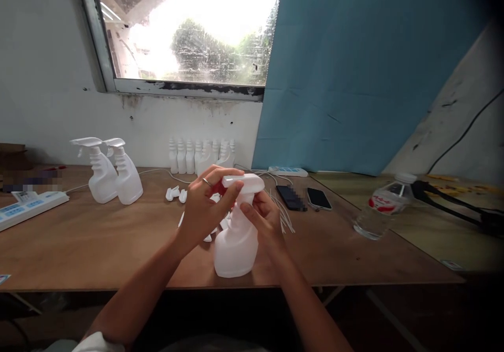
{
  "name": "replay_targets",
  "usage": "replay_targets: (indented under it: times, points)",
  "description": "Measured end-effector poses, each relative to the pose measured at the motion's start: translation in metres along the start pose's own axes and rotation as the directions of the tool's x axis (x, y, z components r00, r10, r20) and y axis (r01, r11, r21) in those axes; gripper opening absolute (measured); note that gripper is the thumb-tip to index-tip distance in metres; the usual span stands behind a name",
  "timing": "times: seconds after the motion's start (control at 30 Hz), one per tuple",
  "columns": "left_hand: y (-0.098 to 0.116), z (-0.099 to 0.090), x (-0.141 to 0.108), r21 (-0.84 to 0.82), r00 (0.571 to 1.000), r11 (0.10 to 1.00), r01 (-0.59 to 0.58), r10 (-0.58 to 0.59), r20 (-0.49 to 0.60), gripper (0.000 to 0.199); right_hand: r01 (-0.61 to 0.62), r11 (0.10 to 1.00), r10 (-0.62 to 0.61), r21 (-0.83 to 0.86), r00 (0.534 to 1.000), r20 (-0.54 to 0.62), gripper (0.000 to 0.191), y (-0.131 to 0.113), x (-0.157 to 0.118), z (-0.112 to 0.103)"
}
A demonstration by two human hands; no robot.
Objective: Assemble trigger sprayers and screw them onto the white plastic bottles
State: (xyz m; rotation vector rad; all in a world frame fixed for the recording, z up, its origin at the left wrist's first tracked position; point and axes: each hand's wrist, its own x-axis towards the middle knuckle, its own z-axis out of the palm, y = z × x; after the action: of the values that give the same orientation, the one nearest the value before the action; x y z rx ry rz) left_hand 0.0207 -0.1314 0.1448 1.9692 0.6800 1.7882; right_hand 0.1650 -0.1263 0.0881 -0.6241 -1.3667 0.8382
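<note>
Gripping top (252, 183) with both left hand (207, 197) and right hand (269, 216). Keep bottle (235, 252) standing straight; press gently and evenly, without tipping.

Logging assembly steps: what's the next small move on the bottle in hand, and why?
Probably a gentle twist to check that the sprayer head sits snug. The left hand grips it, the right hand is at the neck just below, and the spray bottle looks upright near the front edge of the table. Whether it's tight can't be seen.
</note>
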Motion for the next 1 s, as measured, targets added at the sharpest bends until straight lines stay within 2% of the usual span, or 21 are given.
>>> replay_targets:
  times: [0.1,0.23,0.3,0.4,0.43,0.53,0.6,0.7,0.77,0.87,0.93,1.0]
  points:
    - [-0.001,-0.002,-0.003,0.068,0.999,0.997,-0.036,0.038,-0.025,0.012,0.011,0.996,-0.014,0.089,0.999,0.032,0.039,-0.002,0.0,0.001]
    - [-0.003,-0.005,-0.001,0.066,1.0,0.998,-0.021,0.022,-0.015,0.015,-0.031,0.988,0.015,0.151,0.994,0.11,0.029,-0.004,-0.001,0.001]
    - [-0.004,-0.006,-0.001,0.032,1.0,0.999,0.027,-0.027,0.007,0.018,-0.061,0.99,0.05,0.129,0.995,0.084,0.027,-0.005,0.0,0.002]
    - [-0.006,-0.008,0.0,-0.021,0.996,0.996,0.081,-0.081,0.039,0.021,-0.046,0.993,0.043,0.109,0.999,0.033,0.041,-0.006,0.003,0.003]
    - [-0.006,-0.008,-0.001,-0.032,0.995,0.996,0.086,-0.085,0.042,0.021,-0.043,0.992,0.038,0.118,0.998,0.048,0.042,-0.006,0.003,0.003]
    - [-0.007,-0.009,-0.001,-0.047,0.995,0.995,0.089,-0.087,0.044,0.021,-0.084,0.985,0.061,0.148,0.987,0.149,0.032,-0.006,0.004,0.003]
    - [-0.008,-0.01,-0.002,-0.033,0.996,0.996,0.078,-0.077,0.044,0.02,-0.092,0.99,0.081,0.111,0.992,0.099,0.031,-0.007,0.005,0.006]
    - [-0.009,-0.012,-0.002,0.011,0.997,0.998,0.06,-0.06,0.04,0.02,-0.062,0.997,0.064,0.054,0.998,-0.021,0.043,-0.009,0.005,0.01]
    - [-0.009,-0.014,-0.002,0.038,0.998,0.998,0.056,-0.058,0.03,0.021,-0.073,0.993,0.067,0.096,0.996,0.066,0.039,-0.011,0.006,0.01]
    - [-0.01,-0.016,-0.001,0.065,0.998,0.996,0.054,-0.056,0.037,0.022,-0.164,0.964,0.103,0.208,0.956,0.275,0.03,-0.013,0.007,0.006]
    - [-0.011,-0.016,-0.001,0.068,0.997,0.997,0.047,-0.051,0.055,0.022,-0.2,0.957,0.139,0.21,0.953,0.271,0.028,-0.012,0.008,0.005]
    - [-0.011,-0.016,-0.001,0.075,0.997,0.996,0.039,-0.043,0.06,0.022,-0.183,0.971,0.155,0.152,0.971,0.179,0.031,-0.011,0.008,0.007]
